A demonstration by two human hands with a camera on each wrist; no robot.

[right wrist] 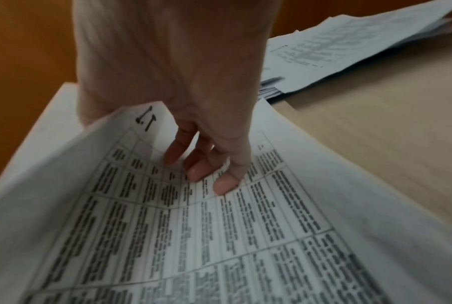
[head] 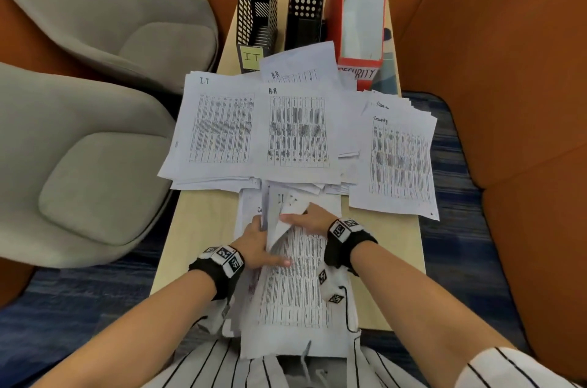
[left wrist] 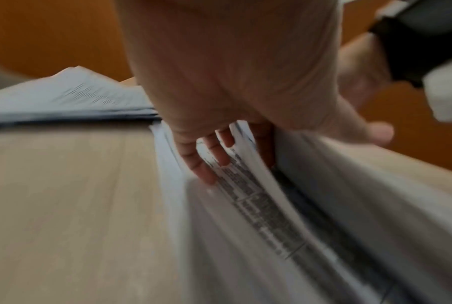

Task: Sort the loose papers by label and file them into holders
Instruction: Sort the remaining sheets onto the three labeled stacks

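An unsorted stack of printed sheets [head: 295,292] lies at the near edge of the wooden table [head: 197,229]. My left hand [head: 257,244] grips its left edge, fingers [left wrist: 206,168] tucked between sheets and thumb on top. My right hand [head: 305,216] pinches the top edge of a lifted sheet marked I.T [right wrist: 167,226], fingertips [right wrist: 222,185] on its printed face. Farther back lie three sorted piles: I.T [head: 219,127], H-R [head: 298,130] and Security [head: 400,162]. Behind them stand a black mesh holder labelled IT [head: 257,6], a black perforated holder [head: 306,3] and a red holder labelled SECURITY [head: 359,6] with papers inside.
Two grey upholstered chairs [head: 95,165] stand close along the table's left side. An orange padded wall [head: 508,70] runs along the right. The Security pile overhangs the table's right edge. Bare wood shows left of the unsorted stack.
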